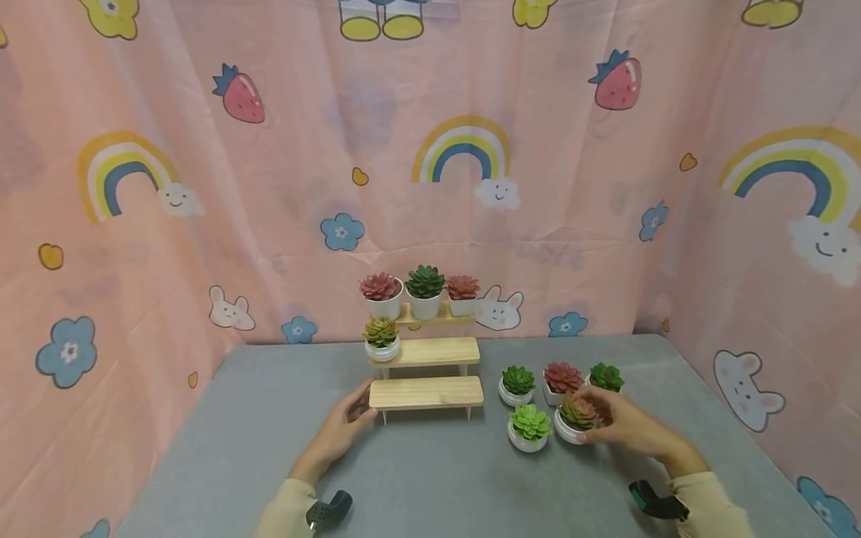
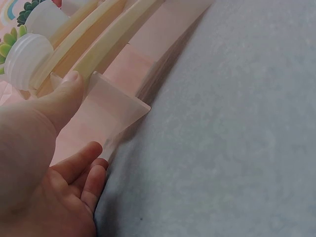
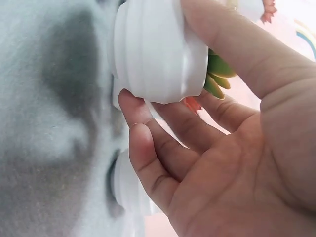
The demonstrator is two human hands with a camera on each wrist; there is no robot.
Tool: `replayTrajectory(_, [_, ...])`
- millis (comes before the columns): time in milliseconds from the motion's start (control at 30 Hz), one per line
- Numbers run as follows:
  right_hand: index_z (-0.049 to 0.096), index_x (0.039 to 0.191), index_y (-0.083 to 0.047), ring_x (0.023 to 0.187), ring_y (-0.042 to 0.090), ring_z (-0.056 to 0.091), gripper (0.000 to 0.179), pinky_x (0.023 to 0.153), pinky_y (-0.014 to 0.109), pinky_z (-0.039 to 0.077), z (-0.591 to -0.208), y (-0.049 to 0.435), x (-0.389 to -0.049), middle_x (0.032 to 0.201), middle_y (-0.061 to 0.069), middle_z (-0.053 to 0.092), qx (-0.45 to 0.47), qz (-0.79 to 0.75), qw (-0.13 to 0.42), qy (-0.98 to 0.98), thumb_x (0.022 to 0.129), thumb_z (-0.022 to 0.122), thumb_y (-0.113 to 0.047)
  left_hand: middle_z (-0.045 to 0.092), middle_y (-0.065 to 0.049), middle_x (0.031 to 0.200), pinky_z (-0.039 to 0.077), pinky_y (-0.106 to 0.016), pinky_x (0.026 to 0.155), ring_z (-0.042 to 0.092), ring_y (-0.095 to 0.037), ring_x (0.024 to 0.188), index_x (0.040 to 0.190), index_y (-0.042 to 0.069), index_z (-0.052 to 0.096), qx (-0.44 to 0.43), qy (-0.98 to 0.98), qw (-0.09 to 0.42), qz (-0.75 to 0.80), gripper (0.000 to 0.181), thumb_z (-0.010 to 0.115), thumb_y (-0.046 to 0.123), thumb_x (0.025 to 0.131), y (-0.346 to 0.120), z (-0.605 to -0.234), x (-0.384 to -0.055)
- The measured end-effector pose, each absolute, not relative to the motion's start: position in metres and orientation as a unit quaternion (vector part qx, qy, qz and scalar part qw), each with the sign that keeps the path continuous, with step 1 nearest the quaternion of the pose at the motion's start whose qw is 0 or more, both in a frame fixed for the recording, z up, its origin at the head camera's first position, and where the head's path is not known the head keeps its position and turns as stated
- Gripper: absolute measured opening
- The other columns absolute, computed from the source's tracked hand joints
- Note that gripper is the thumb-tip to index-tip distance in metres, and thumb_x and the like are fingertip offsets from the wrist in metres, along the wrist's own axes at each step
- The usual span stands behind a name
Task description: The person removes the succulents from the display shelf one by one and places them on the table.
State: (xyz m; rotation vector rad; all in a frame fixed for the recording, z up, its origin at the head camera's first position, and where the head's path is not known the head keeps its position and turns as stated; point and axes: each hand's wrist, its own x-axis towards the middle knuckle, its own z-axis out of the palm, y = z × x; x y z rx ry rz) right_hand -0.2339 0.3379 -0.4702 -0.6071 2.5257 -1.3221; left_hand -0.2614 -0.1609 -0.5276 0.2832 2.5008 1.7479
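Observation:
My right hand (image 1: 625,422) holds a potted succulent (image 1: 577,417) with reddish-green leaves, its thumb on one side of the ribbed white pot (image 3: 153,49) and fingers on the other. At the left end of a three-step wooden stand (image 1: 427,392), my left hand (image 1: 346,422) touches the lowest shelf. Its thumb lies against the shelf's end, and the other fingers are loosely bent beside the translucent leg (image 2: 111,98). On the top step stand a pink succulent (image 1: 382,291), a dark green one (image 1: 425,288) and another pink one (image 1: 463,293). A yellow-green succulent (image 1: 381,336) sits at the middle step's left end.
Around my right hand on the grey table (image 1: 269,418) are a bright green succulent (image 1: 529,426), a green one (image 1: 517,382), a red one (image 1: 562,379) and another green one (image 1: 605,376). A pink patterned curtain (image 1: 282,187) hangs behind the table.

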Motion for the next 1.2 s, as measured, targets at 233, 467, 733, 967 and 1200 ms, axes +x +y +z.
replayTrajectory(233, [0.053,0.128,0.004,0.100,-0.005,0.054,0.052,0.079,0.024,0.050,-0.476,0.337,-0.235,0.127,0.020,0.057,-0.219,-0.448,0.124,0.858,0.088,0.079,-0.017,0.052,-0.013,0.152,0.035,-0.062,0.115,0.049,-0.033,0.138,0.156,0.014,0.040,0.099,0.814,0.038,0.571,0.063,0.065,0.024,0.099,-0.162,-0.528,-0.261])
replayTrajectory(467, [0.053,0.131,0.002,0.099,-0.005,0.055,0.055,0.077,0.023,0.050,-0.483,0.342,-0.238,0.125,0.018,0.057,-0.228,-0.449,0.128,0.854,0.087,0.080,-0.016,0.049,-0.016,0.154,0.034,-0.064,0.115,0.048,-0.037,0.140,0.156,0.012,0.039,0.105,0.814,0.034,0.570,0.064,0.065,0.025,0.099,-0.162,-0.530,-0.261])
replayTrajectory(733, [0.052,0.131,0.003,0.100,-0.005,0.056,0.054,0.078,0.023,0.050,-0.484,0.345,-0.239,0.127,0.020,0.058,-0.243,-0.454,0.135,0.847,0.087,0.078,-0.014,0.049,-0.016,0.155,0.036,-0.063,0.114,0.048,-0.037,0.140,0.157,0.010,0.038,0.108,0.815,0.030,0.568,0.065,0.064,0.026,0.100,-0.162,-0.531,-0.262])
replayTrajectory(967, [0.046,0.141,0.008,0.110,0.000,0.057,0.065,0.082,0.025,0.053,-0.478,0.346,-0.236,0.135,0.030,0.056,-0.220,-0.444,0.150,0.856,0.089,0.077,-0.017,0.050,-0.015,0.154,0.036,-0.062,0.114,0.049,-0.035,0.139,0.156,0.010,0.038,0.100,0.812,0.032,0.574,0.064,0.065,0.024,0.100,-0.161,-0.529,-0.260])
replayTrajectory(1200, [0.044,0.142,0.009,0.115,0.041,0.062,0.064,0.083,0.041,0.055,-0.458,0.342,-0.229,0.137,0.037,0.053,-0.203,-0.419,0.121,0.876,0.093,0.073,-0.019,0.050,-0.014,0.154,0.037,-0.062,0.113,0.050,-0.034,0.138,0.156,0.011,0.039,0.097,0.811,0.032,0.576,0.064,0.065,0.024,0.099,-0.160,-0.528,-0.261])
